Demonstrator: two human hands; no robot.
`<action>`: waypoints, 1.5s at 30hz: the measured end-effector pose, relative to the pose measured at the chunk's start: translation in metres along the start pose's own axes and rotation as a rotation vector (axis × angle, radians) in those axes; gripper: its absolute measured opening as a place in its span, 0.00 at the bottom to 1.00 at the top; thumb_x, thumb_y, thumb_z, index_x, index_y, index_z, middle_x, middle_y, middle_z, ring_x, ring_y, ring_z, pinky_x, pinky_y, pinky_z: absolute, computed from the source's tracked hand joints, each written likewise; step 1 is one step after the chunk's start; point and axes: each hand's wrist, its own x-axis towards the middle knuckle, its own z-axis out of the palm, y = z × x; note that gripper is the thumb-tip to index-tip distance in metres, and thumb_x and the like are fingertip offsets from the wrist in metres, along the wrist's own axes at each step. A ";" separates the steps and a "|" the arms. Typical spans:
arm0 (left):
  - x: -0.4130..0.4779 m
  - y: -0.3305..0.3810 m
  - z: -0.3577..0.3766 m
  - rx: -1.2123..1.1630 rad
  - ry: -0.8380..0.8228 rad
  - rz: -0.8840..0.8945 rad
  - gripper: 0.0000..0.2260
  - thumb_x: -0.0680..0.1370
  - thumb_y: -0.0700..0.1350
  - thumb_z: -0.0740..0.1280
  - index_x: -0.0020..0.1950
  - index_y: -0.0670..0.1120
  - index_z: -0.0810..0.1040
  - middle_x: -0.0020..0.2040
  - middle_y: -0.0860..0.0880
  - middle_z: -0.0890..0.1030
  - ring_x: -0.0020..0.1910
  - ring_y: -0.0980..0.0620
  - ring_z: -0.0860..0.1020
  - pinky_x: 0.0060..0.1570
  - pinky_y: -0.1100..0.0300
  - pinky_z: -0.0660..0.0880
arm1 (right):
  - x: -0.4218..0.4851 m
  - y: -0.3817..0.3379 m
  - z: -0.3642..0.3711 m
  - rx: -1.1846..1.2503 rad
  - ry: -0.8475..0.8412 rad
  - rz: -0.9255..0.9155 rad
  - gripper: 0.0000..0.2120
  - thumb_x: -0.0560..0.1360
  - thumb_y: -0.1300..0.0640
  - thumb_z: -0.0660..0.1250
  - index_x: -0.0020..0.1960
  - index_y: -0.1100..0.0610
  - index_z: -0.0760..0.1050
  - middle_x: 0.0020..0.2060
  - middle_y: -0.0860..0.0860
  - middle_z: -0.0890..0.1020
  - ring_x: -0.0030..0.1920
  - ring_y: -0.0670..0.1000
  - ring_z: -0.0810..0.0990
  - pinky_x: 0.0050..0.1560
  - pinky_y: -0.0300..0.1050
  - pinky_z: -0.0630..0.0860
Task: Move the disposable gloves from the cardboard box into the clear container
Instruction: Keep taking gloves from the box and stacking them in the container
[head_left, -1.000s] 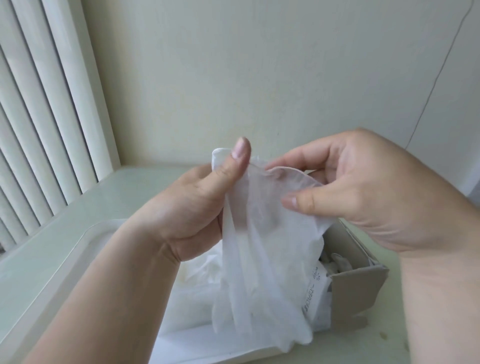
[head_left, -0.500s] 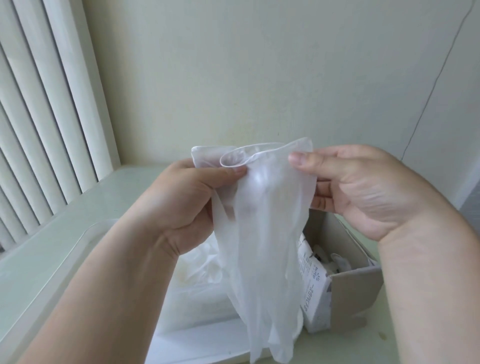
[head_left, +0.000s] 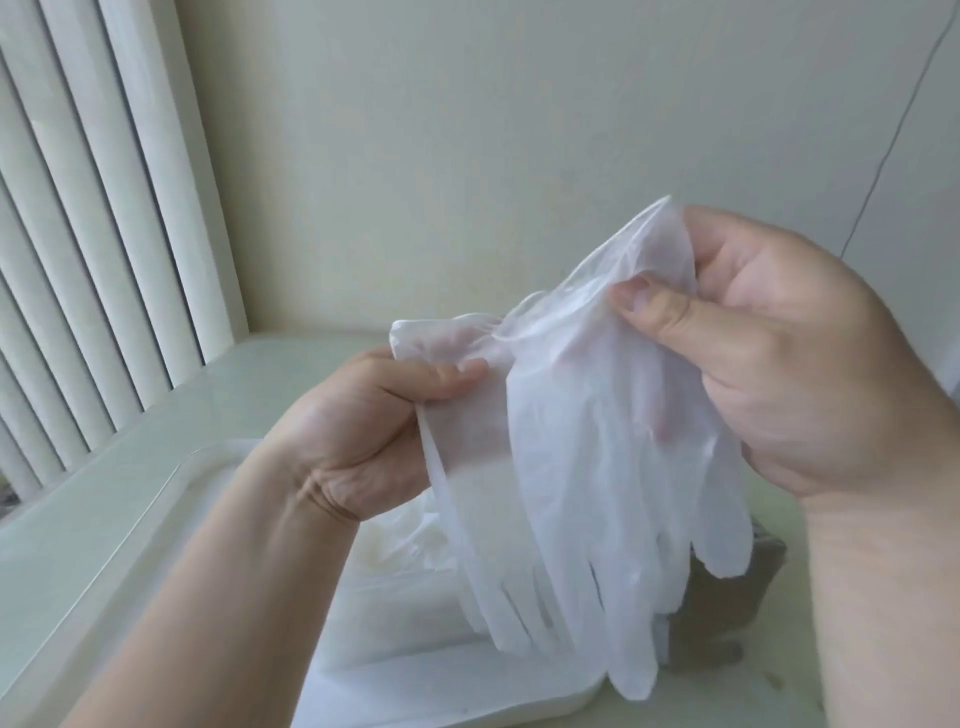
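Now, both hands up in air. Left hand (head_left: 363, 431) pinches see-through gloves (head_left: 571, 467) at cuff, thumb on top. Right hand (head_left: 779, 364) pinches other side of cuff, higher up. Gloves hang with fingers pointing down, over clear container (head_left: 415, 675). More gloves (head_left: 395, 540) lie inside container. Cardboard box (head_left: 722, 613) sits on right, just beside container, partly hidden behind hanging gloves.

On my feed I see a left hand (head_left: 363, 431) and a right hand (head_left: 779, 364), both bare, with bare forearms (head_left: 208, 597) and short plain thumbnails (head_left: 631, 293).
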 end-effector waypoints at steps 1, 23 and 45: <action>0.002 -0.002 0.000 0.013 -0.022 -0.003 0.15 0.74 0.31 0.63 0.61 0.35 0.76 0.54 0.39 0.80 0.54 0.43 0.81 0.60 0.48 0.78 | -0.001 -0.002 0.003 0.050 -0.042 -0.016 0.09 0.78 0.61 0.66 0.46 0.67 0.75 0.41 0.66 0.83 0.38 0.59 0.83 0.35 0.51 0.78; 0.010 -0.015 0.014 0.130 0.034 0.002 0.22 0.77 0.44 0.67 0.69 0.35 0.74 0.64 0.35 0.78 0.62 0.38 0.78 0.64 0.45 0.75 | 0.007 0.029 0.019 -0.024 0.082 0.327 0.07 0.79 0.67 0.63 0.51 0.65 0.80 0.47 0.64 0.86 0.48 0.66 0.85 0.47 0.65 0.79; 0.007 -0.007 0.018 0.452 0.109 0.203 0.22 0.76 0.46 0.71 0.66 0.37 0.74 0.56 0.37 0.83 0.53 0.39 0.83 0.51 0.46 0.78 | 0.003 0.012 0.007 -0.510 -0.032 0.180 0.19 0.68 0.48 0.70 0.44 0.66 0.80 0.41 0.68 0.82 0.34 0.59 0.81 0.36 0.57 0.76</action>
